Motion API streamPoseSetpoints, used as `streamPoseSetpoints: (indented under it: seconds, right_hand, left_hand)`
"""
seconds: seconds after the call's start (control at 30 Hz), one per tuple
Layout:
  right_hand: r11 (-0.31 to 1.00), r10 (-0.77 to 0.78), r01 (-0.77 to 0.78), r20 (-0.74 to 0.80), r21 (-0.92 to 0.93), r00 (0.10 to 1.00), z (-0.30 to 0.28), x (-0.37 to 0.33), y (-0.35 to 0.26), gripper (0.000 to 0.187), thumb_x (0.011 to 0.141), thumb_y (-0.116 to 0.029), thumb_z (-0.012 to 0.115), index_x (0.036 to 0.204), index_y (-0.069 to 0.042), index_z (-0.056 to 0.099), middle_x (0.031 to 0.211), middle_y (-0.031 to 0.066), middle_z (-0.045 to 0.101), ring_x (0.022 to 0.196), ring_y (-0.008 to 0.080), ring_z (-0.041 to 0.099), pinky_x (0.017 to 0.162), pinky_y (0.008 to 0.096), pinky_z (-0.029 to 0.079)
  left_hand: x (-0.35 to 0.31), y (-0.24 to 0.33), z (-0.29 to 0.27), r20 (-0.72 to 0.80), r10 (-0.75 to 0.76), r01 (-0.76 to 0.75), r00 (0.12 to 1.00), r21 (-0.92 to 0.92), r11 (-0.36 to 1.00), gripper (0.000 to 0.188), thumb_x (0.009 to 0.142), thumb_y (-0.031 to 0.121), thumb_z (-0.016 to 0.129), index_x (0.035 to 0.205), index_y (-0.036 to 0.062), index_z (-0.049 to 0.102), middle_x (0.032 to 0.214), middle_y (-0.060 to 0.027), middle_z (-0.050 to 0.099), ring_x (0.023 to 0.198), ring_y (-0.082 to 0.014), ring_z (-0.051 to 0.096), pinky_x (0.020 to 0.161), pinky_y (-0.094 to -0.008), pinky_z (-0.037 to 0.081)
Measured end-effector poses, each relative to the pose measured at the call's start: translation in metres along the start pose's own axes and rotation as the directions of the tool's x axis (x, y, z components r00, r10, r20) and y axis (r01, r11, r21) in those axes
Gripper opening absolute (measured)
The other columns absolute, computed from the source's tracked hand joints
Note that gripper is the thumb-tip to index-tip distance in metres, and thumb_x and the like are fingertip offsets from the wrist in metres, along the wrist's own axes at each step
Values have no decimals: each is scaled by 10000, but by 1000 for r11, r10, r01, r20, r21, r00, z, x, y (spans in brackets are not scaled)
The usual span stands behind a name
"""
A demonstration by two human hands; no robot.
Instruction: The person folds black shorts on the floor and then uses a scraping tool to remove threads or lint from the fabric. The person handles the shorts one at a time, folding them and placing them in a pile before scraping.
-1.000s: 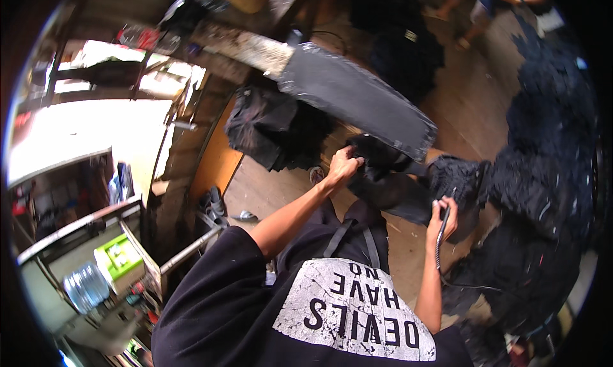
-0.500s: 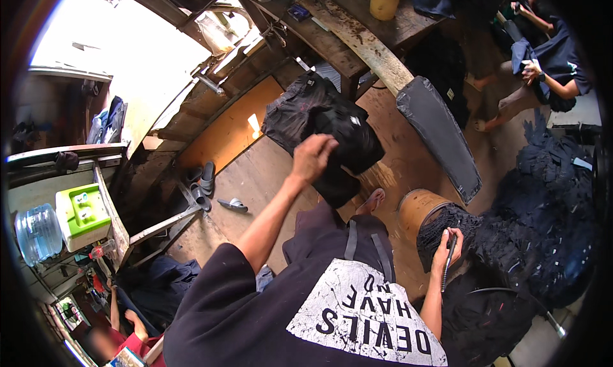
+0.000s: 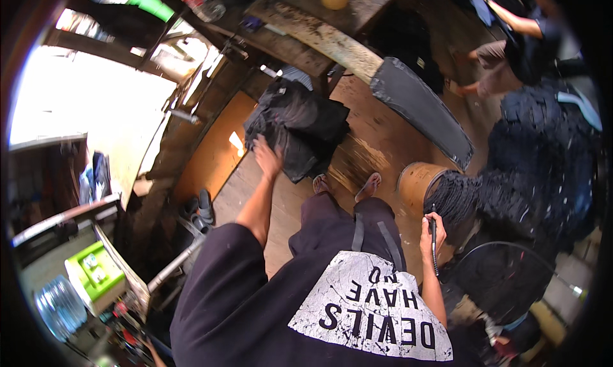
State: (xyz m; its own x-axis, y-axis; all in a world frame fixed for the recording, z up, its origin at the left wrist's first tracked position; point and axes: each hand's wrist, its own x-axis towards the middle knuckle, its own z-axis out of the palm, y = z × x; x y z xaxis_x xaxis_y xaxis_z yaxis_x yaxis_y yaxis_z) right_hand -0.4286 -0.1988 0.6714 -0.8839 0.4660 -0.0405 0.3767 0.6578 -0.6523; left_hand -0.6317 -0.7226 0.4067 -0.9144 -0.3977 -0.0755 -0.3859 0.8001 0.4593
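A pile of folded black garments (image 3: 300,121) lies low in front of me, between a table and my feet. My left hand (image 3: 267,157) is at the pile's near left edge, fingers stretched out against the cloth and slightly blurred. On the right, my right hand (image 3: 429,236) is closed around a slim black pen-shaped tool (image 3: 434,234) with a coiled cord running down from it. Its tip points up beside dark stringy cloth (image 3: 454,194) that hangs over the mouth of a brown drum (image 3: 418,180).
A long plank (image 3: 325,38) with a dark padded end (image 3: 421,112) juts from a wooden table (image 3: 367,9). Dark garments (image 3: 536,137) are heaped at right; another person (image 3: 520,41) works beyond. Slippers (image 3: 203,209) and a water jug (image 3: 60,306) are at left.
My left hand has moved left, from over the garments to the pile's near left edge. Black cloth that hung near my knees now lies up on the pile. The tool stays in my right hand.
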Motion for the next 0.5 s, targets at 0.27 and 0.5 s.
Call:
streamPoseSetpoints:
  seconds: [0.27, 0.5]
  right_hand:
    - [892, 449, -354, -453, 282, 770, -51, -19, 139, 309, 974, -180, 872, 1207, -76, 696, 1045, 12, 718, 979, 138, 685, 875, 311, 554]
    - [912, 410, -278, -636, 303, 654, -77, 98, 298, 671, 766, -271, 1018, 1311, -105, 664, 1216, 98, 738, 1090, 254, 694, 913, 406, 576]
  left_hand:
    - [-120, 82, 32, 946, 274, -14, 173, -276, 961, 746, 1049, 526, 707, 1612, 68, 535, 1599, -240, 586, 1490, -376, 560, 1224, -448, 454]
    - [-109, 277, -10, 873, 443, -429, 203, -327, 842, 504, 1040, 242, 728, 1505, 81, 618, 1402, -200, 716, 1288, -396, 701, 1056, -467, 578]
